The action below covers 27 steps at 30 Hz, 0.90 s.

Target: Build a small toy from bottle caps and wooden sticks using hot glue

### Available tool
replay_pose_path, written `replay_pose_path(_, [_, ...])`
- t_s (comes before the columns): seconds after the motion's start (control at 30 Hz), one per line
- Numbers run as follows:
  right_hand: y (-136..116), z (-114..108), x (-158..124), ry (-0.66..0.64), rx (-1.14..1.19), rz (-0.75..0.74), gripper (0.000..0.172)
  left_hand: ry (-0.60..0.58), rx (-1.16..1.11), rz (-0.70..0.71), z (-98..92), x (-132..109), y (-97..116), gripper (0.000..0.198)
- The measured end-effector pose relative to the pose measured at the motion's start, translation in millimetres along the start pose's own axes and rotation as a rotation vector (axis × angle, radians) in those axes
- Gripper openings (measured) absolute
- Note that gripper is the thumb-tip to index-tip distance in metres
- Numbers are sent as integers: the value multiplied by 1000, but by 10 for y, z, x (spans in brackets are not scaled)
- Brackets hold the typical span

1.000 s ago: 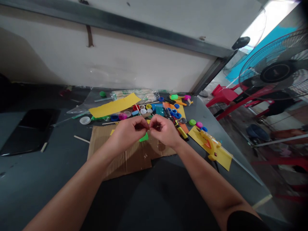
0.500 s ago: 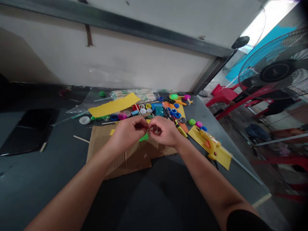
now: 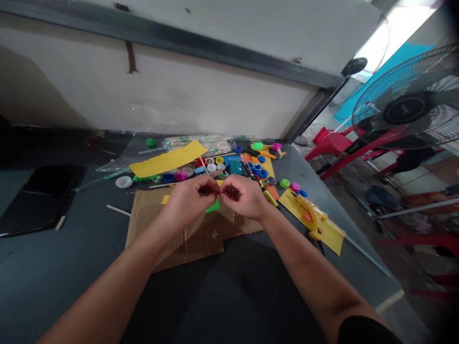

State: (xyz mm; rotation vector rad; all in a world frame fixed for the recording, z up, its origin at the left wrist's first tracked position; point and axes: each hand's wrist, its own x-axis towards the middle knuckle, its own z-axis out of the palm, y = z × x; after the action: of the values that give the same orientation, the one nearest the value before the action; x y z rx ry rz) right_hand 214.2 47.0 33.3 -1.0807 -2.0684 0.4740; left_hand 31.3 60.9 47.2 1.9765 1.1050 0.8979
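My left hand (image 3: 195,197) and my right hand (image 3: 242,196) meet at the fingertips above a piece of brown cardboard (image 3: 172,243). Both are closed in a pinch, thumb against forefinger. Whatever lies between the fingertips is too small to make out. Just below them a bright green piece (image 3: 213,206) shows over the cardboard. Behind the hands lie a long yellow strip (image 3: 167,160), coloured bottle caps (image 3: 211,167) and a plastic-wrapped bundle of sticks (image 3: 199,142).
A yellow glue gun (image 3: 315,220) rests on a yellow sheet (image 3: 334,237) at the right. A black phone-like slab (image 3: 36,200) lies at the left, with a white cap (image 3: 124,182) nearby. A fan (image 3: 407,110) and red chairs (image 3: 332,145) stand beyond the table.
The view has shifted slightly. Both hands remain pinched together over the cardboard, with their fingertips a little closer.
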Motion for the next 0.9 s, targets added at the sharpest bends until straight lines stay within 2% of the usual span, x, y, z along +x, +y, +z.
replay_pose_path(0.23, [24,2,13,28,39,-66,9,-2,1,60,24,-14,-11,15])
replay_pose_path(0.4, [9,-1,0,24,26,0,7,5,37,63,22,-18,-17,15])
replay_pose_path(0.57, [8,-4,7,17,18,-9,10,22,48,40,24,-16,-14,14])
replay_pose_path(0.77, [-63,-55,2,-15,112,87,13,31,37,7,42,-18,-30,12])
replay_pose_path(0.83, [-128,-128,7,38,137,117,16,35,29,2,47,-18,-43,11])
replay_pose_path(0.9, [-197,-248,34,174,174,151,18,30,18,-5,51,-20,-47,9])
